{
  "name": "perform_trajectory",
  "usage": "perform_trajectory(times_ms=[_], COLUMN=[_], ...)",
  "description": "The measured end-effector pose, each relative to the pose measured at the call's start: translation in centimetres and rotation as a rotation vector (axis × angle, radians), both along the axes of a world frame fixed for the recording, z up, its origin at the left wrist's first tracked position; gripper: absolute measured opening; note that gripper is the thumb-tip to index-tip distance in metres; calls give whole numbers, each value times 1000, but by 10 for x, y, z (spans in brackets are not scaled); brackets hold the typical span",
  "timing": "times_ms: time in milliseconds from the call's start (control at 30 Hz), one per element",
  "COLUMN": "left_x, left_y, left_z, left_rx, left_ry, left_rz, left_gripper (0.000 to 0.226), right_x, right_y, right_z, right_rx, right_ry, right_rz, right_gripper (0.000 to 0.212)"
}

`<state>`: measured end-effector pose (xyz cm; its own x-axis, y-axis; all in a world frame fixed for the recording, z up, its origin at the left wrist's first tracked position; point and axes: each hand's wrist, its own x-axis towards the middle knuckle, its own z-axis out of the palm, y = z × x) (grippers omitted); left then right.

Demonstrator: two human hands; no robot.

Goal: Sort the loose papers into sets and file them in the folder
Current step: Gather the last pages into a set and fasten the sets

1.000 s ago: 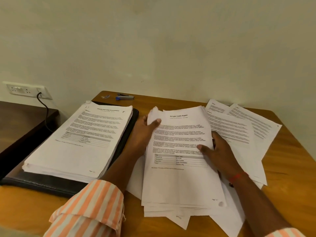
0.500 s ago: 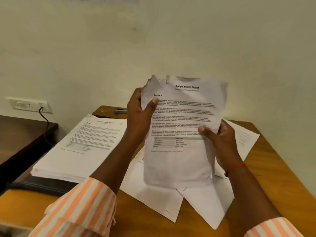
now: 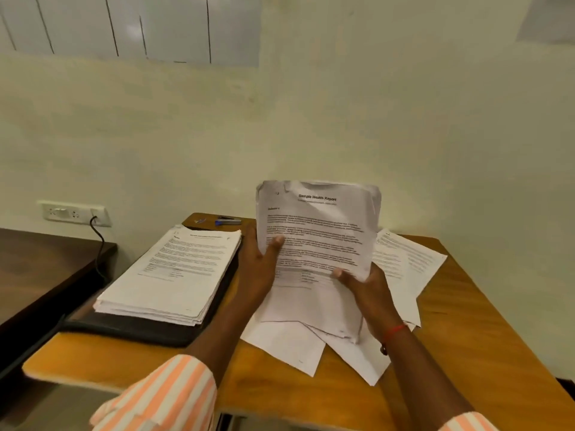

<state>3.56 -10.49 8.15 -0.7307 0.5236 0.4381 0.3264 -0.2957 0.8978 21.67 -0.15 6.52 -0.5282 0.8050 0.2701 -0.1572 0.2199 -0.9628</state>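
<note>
I hold a bundle of printed sheets (image 3: 320, 231) upright above the table, its top page headed "Sample Health Report". My left hand (image 3: 259, 269) grips the bundle's left edge with the thumb on the front. My right hand (image 3: 362, 287) grips its lower right side. Under the bundle, loose white papers (image 3: 401, 269) lie spread over the table's right half. A thick, squared stack of sheets (image 3: 174, 275) rests on the open black folder (image 3: 149, 332) at the left.
A blue stapler (image 3: 228, 220) lies at the back edge of the wooden table (image 3: 466, 353), near the wall. A dark lower table (image 3: 37, 275) stands to the left, below a wall socket (image 3: 74, 213) with a black cable plugged in.
Both hands have lifted the report bundle off the spread papers and stood it upright; since half a second ago its bottom edge has come down close to the table.
</note>
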Motion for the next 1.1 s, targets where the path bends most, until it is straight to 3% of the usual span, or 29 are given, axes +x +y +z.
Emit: perform_trajectory(times_ms=[133,300,433,667,833,967,1033,1100], left_x=[11,20,21,8,-24,-39,-42,-45], left_y=[-11,-22,-27,-36,-41,-29,-21,-12], left_z=[2,-26,-23,-44,-36,-40,-45,-49], left_rx=[55,-11,-25,-159,-343,-480,-541,-573], left_ry=[-18,-17,-38,-63,-234,-317,-310,-341], left_rz=[21,-86,-53,-113,-313,-277,-272,-281], left_gripper=[34,35,36,33,39,30,36,40], right_x=[6,12,12,9,21,28,26,22], right_y=[-7,-21,-22,-22,-12,-9,-2,19], right_z=[-1,-27,-27,-48,-42,-39,-36,-32], right_rx=[-6,-27,-10,44,-10,-56,-68,-88], right_ry=[46,-18,23,-140,-293,-414,-423,-419], right_rz=[-40,-60,-101,-2,250,456,380,105], right_gripper=[36,34,32,44,43,44,36,42])
